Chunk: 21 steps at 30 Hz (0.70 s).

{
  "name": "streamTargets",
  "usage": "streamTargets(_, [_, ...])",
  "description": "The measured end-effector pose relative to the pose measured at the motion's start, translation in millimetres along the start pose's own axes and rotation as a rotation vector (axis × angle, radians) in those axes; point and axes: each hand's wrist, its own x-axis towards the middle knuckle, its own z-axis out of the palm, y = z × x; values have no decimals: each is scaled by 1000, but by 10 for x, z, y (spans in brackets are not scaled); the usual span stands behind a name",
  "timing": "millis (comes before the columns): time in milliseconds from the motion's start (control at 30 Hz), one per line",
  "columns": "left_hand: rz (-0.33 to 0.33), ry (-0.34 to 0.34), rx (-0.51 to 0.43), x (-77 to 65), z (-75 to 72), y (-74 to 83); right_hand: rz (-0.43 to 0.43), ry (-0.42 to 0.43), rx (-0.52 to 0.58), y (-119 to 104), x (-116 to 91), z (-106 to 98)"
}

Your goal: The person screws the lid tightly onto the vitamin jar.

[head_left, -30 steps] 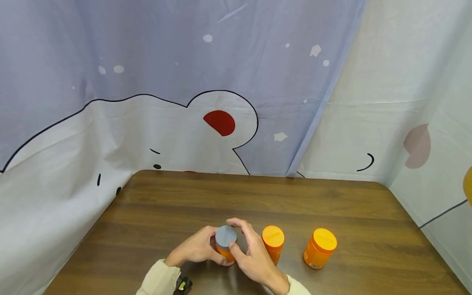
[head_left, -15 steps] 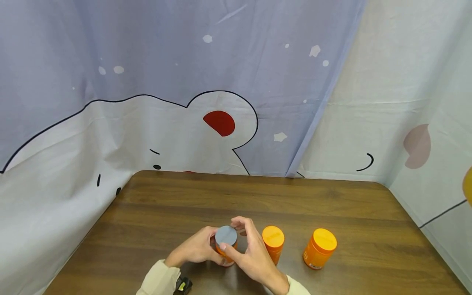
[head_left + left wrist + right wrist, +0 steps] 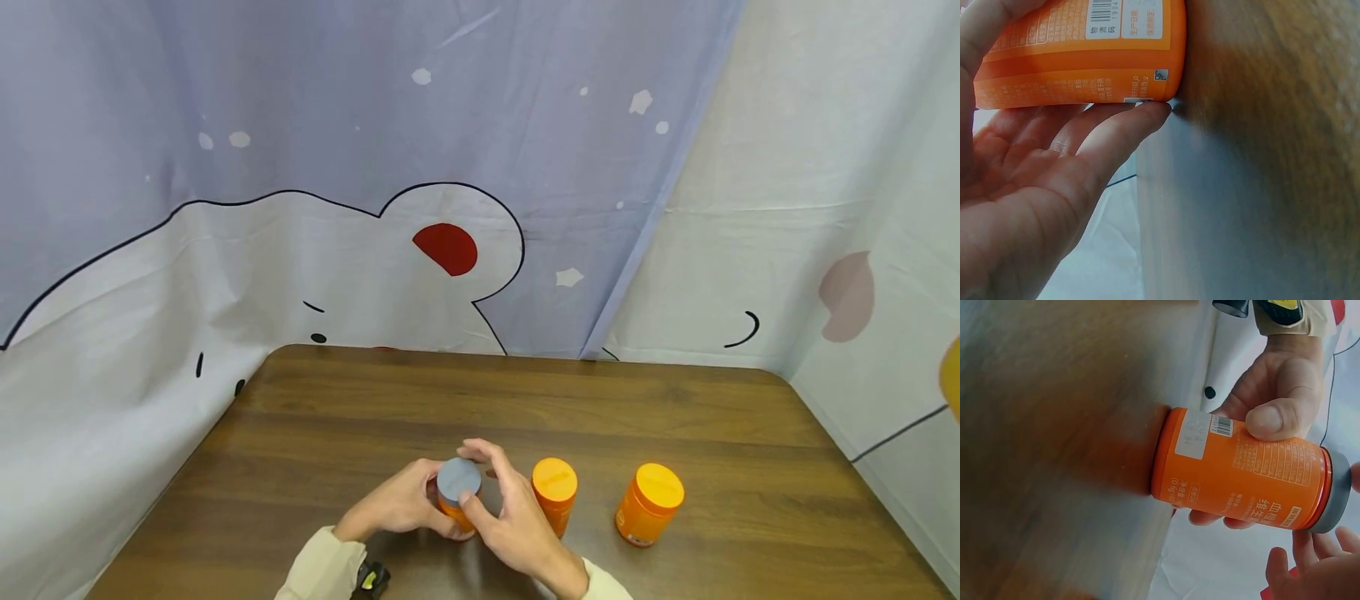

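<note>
An orange jar [image 3: 456,518] with a grey lid [image 3: 459,480] stands upright on the wooden table. My left hand [image 3: 401,503] grips its body from the left, thumb on the near side and fingers behind, as the right wrist view confirms. Printed labels and a barcode cover the jar [image 3: 1235,469] there. From the right, my right hand [image 3: 516,523] holds the lid, with its thumb at the near right of the rim and its fingers around the far side. In the left wrist view, the jar's base [image 3: 1175,56] meets the tabletop.
Just right of my right hand stands an orange jar [image 3: 555,485] with an orange lid, partly hidden by that hand. A similar jar [image 3: 649,507] stands farther right. The brown table [image 3: 480,400] ends at a printed curtain [image 3: 300,100] behind and beside it.
My right thumb slid left across the front of the lid, then came back right to its rim. The right fingers shifted slightly with it. My left hand and the jar stayed in place.
</note>
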Motion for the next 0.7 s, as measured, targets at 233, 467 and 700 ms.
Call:
streamTargets(233, [-15, 5, 20, -1, 0, 17, 69, 48, 0, -5, -3, 17])
streamTargets(467, [2, 7, 30, 10, -3, 24, 75, 79, -29, -1, -1, 25])
streamTargets(700, [-11, 12, 20, 2, 1, 41, -16, 66, -2, 0, 15, -21])
